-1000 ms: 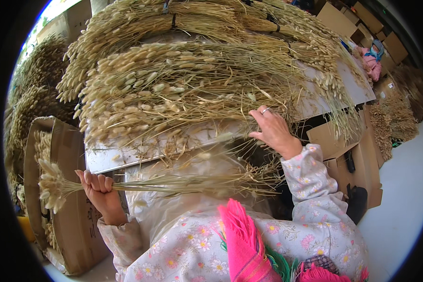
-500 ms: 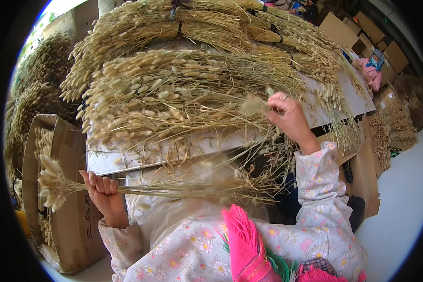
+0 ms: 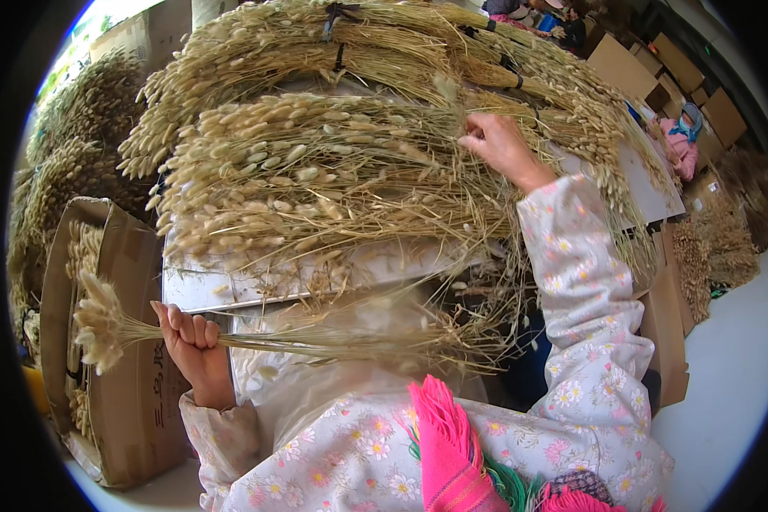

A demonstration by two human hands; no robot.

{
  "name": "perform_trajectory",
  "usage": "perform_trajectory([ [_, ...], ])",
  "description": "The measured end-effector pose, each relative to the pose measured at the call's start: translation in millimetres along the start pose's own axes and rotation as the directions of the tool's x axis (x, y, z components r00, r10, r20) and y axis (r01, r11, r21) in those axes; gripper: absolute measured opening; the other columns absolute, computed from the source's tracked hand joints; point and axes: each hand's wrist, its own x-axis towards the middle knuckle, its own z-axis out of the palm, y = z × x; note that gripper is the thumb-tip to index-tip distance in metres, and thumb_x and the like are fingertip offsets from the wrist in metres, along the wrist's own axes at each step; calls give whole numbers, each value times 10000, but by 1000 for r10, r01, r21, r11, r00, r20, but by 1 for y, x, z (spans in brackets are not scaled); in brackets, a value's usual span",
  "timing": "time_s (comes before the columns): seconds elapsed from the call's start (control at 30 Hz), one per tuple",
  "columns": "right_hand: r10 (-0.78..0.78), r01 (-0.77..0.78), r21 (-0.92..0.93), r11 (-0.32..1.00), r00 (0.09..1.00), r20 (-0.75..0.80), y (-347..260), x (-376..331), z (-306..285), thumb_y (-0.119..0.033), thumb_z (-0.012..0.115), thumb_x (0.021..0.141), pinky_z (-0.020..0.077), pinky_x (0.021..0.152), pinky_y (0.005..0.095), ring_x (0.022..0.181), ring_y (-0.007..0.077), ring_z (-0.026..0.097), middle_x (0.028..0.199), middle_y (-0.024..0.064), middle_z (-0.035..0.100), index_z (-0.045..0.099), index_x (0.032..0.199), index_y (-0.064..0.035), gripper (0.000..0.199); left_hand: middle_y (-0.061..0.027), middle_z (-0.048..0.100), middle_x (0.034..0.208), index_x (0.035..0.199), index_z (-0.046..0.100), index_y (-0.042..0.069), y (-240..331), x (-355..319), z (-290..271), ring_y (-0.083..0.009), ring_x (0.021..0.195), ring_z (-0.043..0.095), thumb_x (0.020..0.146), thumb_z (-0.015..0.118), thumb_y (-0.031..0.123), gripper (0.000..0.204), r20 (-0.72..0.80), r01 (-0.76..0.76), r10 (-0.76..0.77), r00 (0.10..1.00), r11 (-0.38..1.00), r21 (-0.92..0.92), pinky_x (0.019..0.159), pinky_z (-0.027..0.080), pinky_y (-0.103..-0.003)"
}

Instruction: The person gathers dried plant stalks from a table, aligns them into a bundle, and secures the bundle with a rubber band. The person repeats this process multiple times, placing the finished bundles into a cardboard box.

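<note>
My left hand (image 3: 190,337) is closed round a bunch of dried bunny-tail grass (image 3: 100,324). Its fluffy heads fan out to the left, over the cardboard box, and its thin stems run right across my lap. Over the far right part of the heap, my right hand (image 3: 502,147) is pinched, with a blurred pale tuft of grass (image 3: 449,92) by its fingertips. Beneath it lies the wide heap of loose dried grass (image 3: 316,154), heads mostly to the left, on a white table (image 3: 222,290).
Tied bundles of grass (image 3: 384,55) lie along the table's far side. The open cardboard box (image 3: 128,358) stands at the left, with taller grass piles (image 3: 72,179) behind. A person in pink (image 3: 678,149) sits at the far right near boxes. Tangled stems hang off the table's near edge.
My right hand has moved away from me and slightly left, from the heap's near right to its far side, the pale tuft with it. My left hand keeps its hold, nearly still.
</note>
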Motion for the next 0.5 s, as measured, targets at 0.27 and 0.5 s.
perform_trajectory([
  [0.27,-32,53,-159,986,991,133,-36,-14,10,-148,593,849,543,701,385,763,286,676,821,153,685,676,844,-50,128,61,110,490,692,387,130,-3,3,1,-61,413,68,1039,348,380,430,-1,-4,4,1000,1000,0,374,105,-253],
  [0.5,82,71,-292,954,873,480,-26,-28,39,-179,590,834,517,728,439,818,330,655,849,151,684,709,862,-70,164,62,110,488,684,381,130,-1,2,2,-61,412,69,1041,338,383,440,1,7,-7,1000,1000,-22,374,104,-251],
])
